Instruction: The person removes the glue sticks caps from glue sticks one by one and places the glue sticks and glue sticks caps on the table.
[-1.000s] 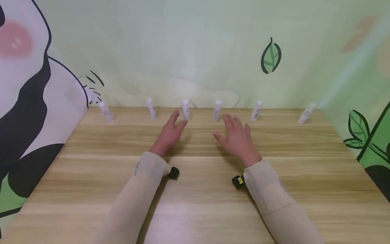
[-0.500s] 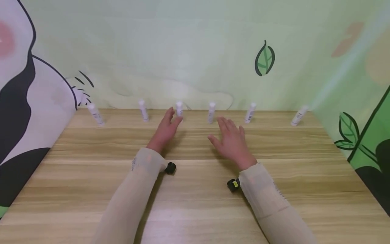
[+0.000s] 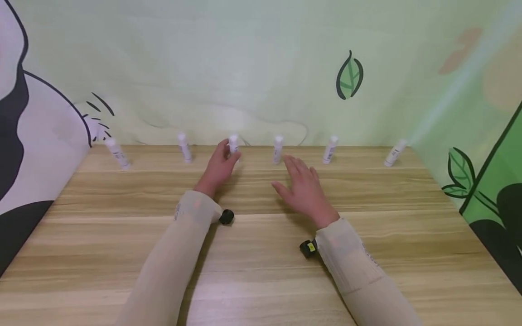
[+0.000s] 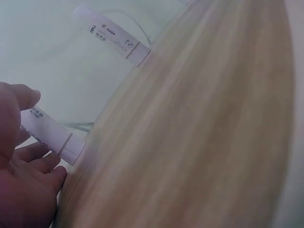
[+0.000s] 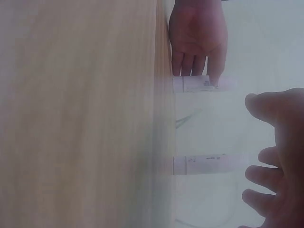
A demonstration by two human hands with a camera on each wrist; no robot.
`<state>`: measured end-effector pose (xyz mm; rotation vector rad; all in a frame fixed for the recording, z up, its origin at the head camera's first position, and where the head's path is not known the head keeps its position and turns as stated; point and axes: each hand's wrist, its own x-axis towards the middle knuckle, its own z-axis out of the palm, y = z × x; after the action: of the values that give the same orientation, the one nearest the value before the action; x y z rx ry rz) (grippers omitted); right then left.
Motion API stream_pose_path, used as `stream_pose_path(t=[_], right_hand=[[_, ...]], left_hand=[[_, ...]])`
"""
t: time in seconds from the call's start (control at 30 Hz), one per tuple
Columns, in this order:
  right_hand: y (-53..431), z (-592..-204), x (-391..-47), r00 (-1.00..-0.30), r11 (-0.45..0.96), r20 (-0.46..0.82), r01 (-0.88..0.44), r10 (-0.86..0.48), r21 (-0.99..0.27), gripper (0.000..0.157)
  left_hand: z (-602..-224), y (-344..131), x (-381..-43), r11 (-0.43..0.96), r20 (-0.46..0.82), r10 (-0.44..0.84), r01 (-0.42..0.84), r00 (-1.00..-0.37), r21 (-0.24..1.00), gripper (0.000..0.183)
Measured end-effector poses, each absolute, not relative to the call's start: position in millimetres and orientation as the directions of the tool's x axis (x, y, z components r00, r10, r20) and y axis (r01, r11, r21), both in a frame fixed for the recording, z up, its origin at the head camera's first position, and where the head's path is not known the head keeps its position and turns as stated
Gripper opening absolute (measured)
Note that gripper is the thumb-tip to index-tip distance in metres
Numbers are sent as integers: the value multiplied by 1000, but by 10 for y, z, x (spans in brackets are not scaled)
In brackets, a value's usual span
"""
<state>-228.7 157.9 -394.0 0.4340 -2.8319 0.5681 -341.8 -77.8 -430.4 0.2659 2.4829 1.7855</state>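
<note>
Several white glue sticks stand upright in a spaced row along the far side of the table. My left hand (image 3: 219,167) is at the third glue stick from the left (image 3: 234,144), thumb on its near side and fingers around its far side. In the left wrist view, the thumb (image 4: 29,96) lies close over this glue stick (image 4: 50,133), with fingers reaching behind it. My right hand (image 3: 303,192) hovers with fingers spread, just in front of the fourth glue stick (image 3: 277,149). In the right wrist view nothing lies between its thumb (image 5: 259,105) and fingers.
Other glue sticks stand at the far left (image 3: 117,154), left of my left hand (image 3: 185,148), right of my right hand (image 3: 330,150) and far right (image 3: 395,153). A printed wall cloth (image 3: 261,68) rises behind the wooden table (image 3: 253,253).
My left hand has moved forward to the third glue stick, its thumb and fingers now around it. The right hand stays near the fourth. The head view has shifted, sliding the scene leftward.
</note>
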Motion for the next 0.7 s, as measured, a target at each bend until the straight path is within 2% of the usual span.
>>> stream_pose_path(t=[0.43, 0.7], right_hand=[[1578, -3959, -2298, -930, 878, 265, -338, -255, -340, 74], [1600, -3951, -2309, -931, 880, 264, -333, -251, -339, 73]], left_hand=[[-4365, -774, -3505, 325, 65, 134, 106, -989, 940, 41], [-4357, -754, -3504, 324, 63, 133, 103, -989, 941, 38]])
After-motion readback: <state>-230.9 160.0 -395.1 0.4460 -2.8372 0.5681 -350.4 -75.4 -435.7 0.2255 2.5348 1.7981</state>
